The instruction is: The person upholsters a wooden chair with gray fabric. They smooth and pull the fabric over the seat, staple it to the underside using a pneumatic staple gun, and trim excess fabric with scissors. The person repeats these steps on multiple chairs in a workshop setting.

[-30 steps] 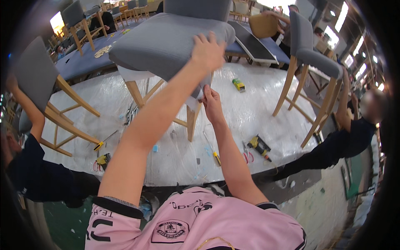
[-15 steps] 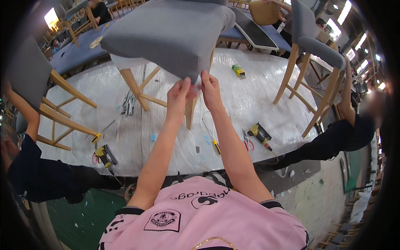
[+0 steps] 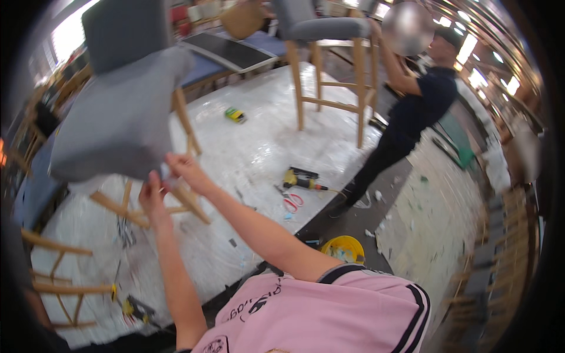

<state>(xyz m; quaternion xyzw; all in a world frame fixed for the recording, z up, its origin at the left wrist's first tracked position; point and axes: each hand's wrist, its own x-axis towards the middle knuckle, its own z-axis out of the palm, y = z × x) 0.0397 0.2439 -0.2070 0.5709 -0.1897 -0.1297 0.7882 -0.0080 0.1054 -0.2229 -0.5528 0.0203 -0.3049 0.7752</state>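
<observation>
A grey upholstered chair (image 3: 112, 112) with wooden legs stands at the left on the plastic-covered table (image 3: 235, 170). My left hand (image 3: 154, 197) pinches the grey fabric at the near corner of its seat. Beside it, my right hand (image 3: 187, 170) is closed on the same corner from the right. A thin whitish layer shows at the fingers; the exact grip is blurred. Wooden legs of the chair run down just behind my hands.
A yellow nail gun (image 3: 301, 179) and red-handled scissors (image 3: 291, 201) lie to the right. Further back are a small green-yellow box (image 3: 235, 115) and another grey chair (image 3: 329, 29), with a co-worker (image 3: 424, 94) beside it. A yellow bucket (image 3: 344, 247) stands below the table edge.
The view has swung to the right, so the chair and my hands now appear further left. Both hands stay at the seat's corner. More of the right-hand co-worker and a yellow bucket now show.
</observation>
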